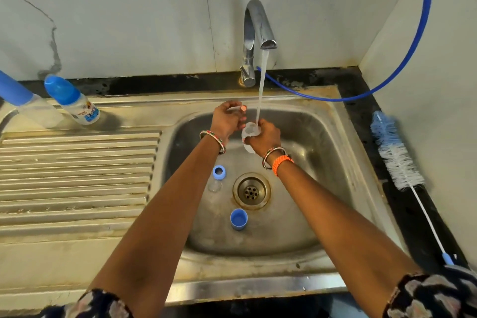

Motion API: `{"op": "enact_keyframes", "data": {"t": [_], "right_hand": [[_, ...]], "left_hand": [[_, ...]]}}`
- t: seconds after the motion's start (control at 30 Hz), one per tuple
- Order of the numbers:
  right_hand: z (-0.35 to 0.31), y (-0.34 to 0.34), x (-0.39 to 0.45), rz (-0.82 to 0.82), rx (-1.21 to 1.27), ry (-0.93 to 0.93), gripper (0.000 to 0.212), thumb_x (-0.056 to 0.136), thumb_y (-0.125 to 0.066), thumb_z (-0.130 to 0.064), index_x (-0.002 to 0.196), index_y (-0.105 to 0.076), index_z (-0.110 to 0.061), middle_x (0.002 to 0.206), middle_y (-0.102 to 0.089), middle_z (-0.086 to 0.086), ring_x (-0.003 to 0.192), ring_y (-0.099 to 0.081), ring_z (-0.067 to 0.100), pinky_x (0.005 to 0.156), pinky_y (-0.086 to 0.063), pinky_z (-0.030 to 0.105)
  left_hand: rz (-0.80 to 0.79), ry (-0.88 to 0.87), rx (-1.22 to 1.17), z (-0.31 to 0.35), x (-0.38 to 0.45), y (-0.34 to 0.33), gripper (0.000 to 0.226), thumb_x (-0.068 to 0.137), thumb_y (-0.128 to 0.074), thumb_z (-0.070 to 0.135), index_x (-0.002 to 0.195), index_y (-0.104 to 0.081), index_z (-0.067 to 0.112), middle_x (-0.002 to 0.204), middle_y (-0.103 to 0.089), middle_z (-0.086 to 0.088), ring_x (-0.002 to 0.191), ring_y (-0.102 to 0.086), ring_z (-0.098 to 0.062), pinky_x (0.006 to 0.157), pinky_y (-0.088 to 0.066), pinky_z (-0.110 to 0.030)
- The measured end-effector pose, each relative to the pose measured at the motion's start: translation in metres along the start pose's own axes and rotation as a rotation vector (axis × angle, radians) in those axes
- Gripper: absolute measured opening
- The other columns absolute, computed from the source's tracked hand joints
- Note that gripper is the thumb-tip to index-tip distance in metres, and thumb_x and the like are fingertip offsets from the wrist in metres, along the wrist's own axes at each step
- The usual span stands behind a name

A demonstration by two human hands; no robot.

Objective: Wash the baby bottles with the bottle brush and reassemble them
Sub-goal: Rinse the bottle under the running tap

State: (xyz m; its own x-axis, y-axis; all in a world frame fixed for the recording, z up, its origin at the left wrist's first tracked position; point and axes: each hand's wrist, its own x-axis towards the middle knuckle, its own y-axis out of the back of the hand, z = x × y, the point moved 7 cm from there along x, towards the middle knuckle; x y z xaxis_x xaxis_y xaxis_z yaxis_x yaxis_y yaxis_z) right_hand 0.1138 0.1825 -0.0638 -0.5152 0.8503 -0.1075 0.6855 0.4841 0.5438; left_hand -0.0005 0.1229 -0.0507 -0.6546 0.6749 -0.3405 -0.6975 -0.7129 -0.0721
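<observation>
Slippage is the main hazard: the clear plastic baby bottle body [248,137] is wet, its open mouth sits right under the stream from the curved chrome tap [255,33], and as it fills it grows heavier in a soapy or wet grip, so it could drop into the stainless steel sink [322,150] and knock the loose parts about. Water hitting the rim could also splash over the tabletop. A second risk lies on the basin floor, where the blue screw ring [219,171], the clear teat [214,186] just below it and the blue cap [238,219] lie near the round metal drain [251,191]; the flow could nudge the teat toward it.

Of the hands, the right hand [265,137] grips the bottle body, fingers curled round its side, holding it over the back of the basin. The left hand [227,119] is just beside the bottle's mouth, fingertips touching or nearly touching it; its fingers are curled, and a thin pale thing seems pinched near its thumb, though I cannot tell what that is.

The blue-and-white bristled bottle brush [395,152] lies on the dark ledge to the right, well apart from both hands. Two capped bottles, one with a blue dome cap and printed label [74,100] and another [28,100] cut by the frame edge, stand on the drainboard at far left.
</observation>
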Motion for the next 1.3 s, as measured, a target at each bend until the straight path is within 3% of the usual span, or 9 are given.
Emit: {"op": "enact_keyframes", "data": {"t": [0.13,0.3,0.37,0.43,0.5,0.57,0.9,1.07,1.3], "right_hand": [[0.0,0.011,-0.003,0.154,0.107,0.132,0.029,0.073,-0.076,-0.015,0.102,-0.07,-0.014,0.095,-0.072,0.006,0.085,-0.066,0.02,0.079,-0.049,0.024],[0.023,-0.002,-0.01,0.011,0.098,0.045,0.024,0.069,-0.078,-0.012,0.092,-0.072,-0.014,0.088,-0.072,0.002,0.082,-0.064,0.013,0.071,-0.045,0.014],[0.022,-0.003,-0.006,-0.004,0.423,-0.145,0.017,0.073,-0.072,-0.015,0.089,-0.068,-0.014,0.084,-0.066,0.0,0.078,-0.059,0.013,0.071,-0.048,0.023],[0.02,-0.021,-0.007,-0.224,0.791,-0.488,0.011,0.081,-0.057,-0.025,0.084,-0.061,-0.015,0.081,-0.062,0.005,0.076,-0.057,0.02,0.069,-0.047,0.031],[0.015,-0.034,-0.016,-0.464,0.941,-0.722,0.023,0.09,-0.042,-0.028,0.085,-0.058,-0.013,0.081,-0.06,0.009,0.077,-0.055,0.023,0.067,-0.048,0.033],[0.015,-0.04,-0.015,-0.515,1.039,-0.841,0.03,0.091,-0.037,-0.033,0.089,-0.056,-0.01,0.082,-0.058,0.011,0.075,-0.053,0.022,0.057,-0.053,0.028],[-0.003,-0.033,-0.003,-0.412,0.946,-0.926,0.032,0.094,-0.043,-0.032,0.085,-0.054,-0.004,0.083,-0.058,0.015,0.072,-0.056,0.027,0.039,-0.051,0.034],[0.025,-0.027,0.002,-0.282,1.099,-1.022,0.03,0.089,-0.052,-0.037,0.085,-0.06,-0.009,0.068,-0.064,0.01,0.064,-0.06,0.024,0.052,-0.055,0.029],[0.024,-0.011,-0.001,-0.311,1.095,-0.995,0.027,0.089,-0.051,-0.033,0.084,-0.058,-0.008,0.057,-0.062,0.013,0.045,-0.061,0.028,0.036,-0.049,0.028]], "left_hand": [[0.101,-0.01,-0.031,-0.006,0.006,0.005,0.016,0.091,-0.055,-0.002,0.091,-0.06,0.013,0.083,-0.062,-0.008,0.069,-0.058,-0.015,0.06,-0.053,-0.024],[0.22,0.097,0.103,-0.036,0.006,0.031,0.03,0.094,-0.041,0.003,0.078,-0.059,0.021,0.074,-0.06,0.003,0.063,-0.052,-0.009,0.05,-0.039,-0.02],[0.174,0.199,0.117,-0.047,0.002,0.033,0.025,0.096,-0.041,0.01,0.087,-0.062,0.02,0.076,-0.06,0.004,0.068,-0.053,-0.011,0.056,-0.039,-0.022],[0.072,0.334,0.064,-0.059,-0.006,0.03,0.017,0.096,-0.044,0.017,0.094,-0.061,0.017,0.078,-0.059,0.001,0.069,-0.054,-0.013,0.06,-0.042,-0.024],[-0.048,0.427,-0.024,-0.064,-0.013,0.023,0.018,0.095,-0.044,0.024,0.093,-0.059,0.015,0.083,-0.061,-0.002,0.072,-0.056,-0.015,0.062,-0.047,-0.026],[-0.094,0.435,-0.107,-0.062,-0.013,0.018,0.023,0.095,-0.041,0.027,0.091,-0.059,0.013,0.087,-0.063,-0.005,0.076,-0.058,-0.018,0.065,-0.05,-0.028],[-0.038,0.392,-0.177,-0.046,-0.014,-0.002,0.027,0.095,-0.04,0.032,0.088,-0.058,0.013,0.079,-0.058,-0.003,0.069,-0.055,-0.012,0.061,-0.049,-0.021],[-0.175,0.326,-0.192,-0.034,-0.024,-0.036,0.029,0.096,-0.039,0.033,0.087,-0.06,0.015,0.075,-0.062,-0.002,0.069,-0.058,-0.014,0.054,-0.049,-0.019],[-0.252,0.216,-0.105,-0.016,-0.031,-0.063,0.028,0.098,-0.035,0.019,0.084,-0.058,0.013,0.081,-0.062,-0.003,0.076,-0.059,-0.014,0.071,-0.048,-0.025]]}}
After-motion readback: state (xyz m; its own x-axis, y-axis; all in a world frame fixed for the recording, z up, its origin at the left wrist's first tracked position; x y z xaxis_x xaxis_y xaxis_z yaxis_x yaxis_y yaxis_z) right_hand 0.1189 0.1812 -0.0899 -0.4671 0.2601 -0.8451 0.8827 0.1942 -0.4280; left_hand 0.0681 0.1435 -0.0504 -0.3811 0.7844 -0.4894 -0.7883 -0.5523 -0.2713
